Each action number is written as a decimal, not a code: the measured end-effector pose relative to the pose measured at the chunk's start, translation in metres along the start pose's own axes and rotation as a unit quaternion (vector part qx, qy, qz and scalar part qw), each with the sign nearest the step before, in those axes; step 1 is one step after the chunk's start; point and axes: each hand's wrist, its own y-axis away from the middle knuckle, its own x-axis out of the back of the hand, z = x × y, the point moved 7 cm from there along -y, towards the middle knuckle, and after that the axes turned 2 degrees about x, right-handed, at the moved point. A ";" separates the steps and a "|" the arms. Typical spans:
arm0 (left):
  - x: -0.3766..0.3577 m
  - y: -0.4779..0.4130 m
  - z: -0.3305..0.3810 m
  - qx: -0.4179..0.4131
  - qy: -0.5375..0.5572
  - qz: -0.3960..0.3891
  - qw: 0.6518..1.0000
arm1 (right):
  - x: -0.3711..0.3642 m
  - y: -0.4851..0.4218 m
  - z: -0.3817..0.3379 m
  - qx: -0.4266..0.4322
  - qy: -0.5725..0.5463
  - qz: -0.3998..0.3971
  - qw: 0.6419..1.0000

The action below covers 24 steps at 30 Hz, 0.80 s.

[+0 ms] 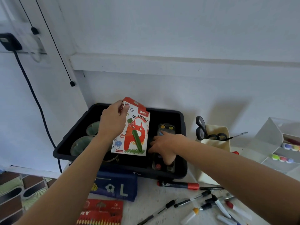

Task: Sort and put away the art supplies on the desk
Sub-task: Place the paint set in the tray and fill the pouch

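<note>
White wall is backing a pale tabletop (146, 200) with a black bin (182, 117) sitting at its far side. Left hand (113, 120) is pinching the oil pastels box (134, 132) by its far-left corner, fingers curled over the edge, holding it tilted above the bin's middle. Being light, stiff card with a flap that may be loose, it is probably wanting a hold across both long edges instead. Right hand (164, 143) is lying spread over a paint palette (166, 127) in the bin's right part; whether it is gripping cannot be told. Both forearms are reaching far and inward. Scissors (200, 127) are standing in a cream holder (215, 143) right of the bin.
</note>
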 end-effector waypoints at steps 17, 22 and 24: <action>-0.006 -0.009 -0.010 0.011 -0.031 -0.022 0.999 | 0.019 0.005 0.001 0.076 0.064 0.066 0.993; -0.017 -0.008 -0.008 0.030 -0.032 -0.059 0.997 | 0.022 0.019 0.007 0.079 0.024 0.119 0.990; -0.025 -0.008 -0.006 0.035 -0.029 -0.080 0.996 | 0.021 0.024 0.009 0.078 0.020 0.136 0.987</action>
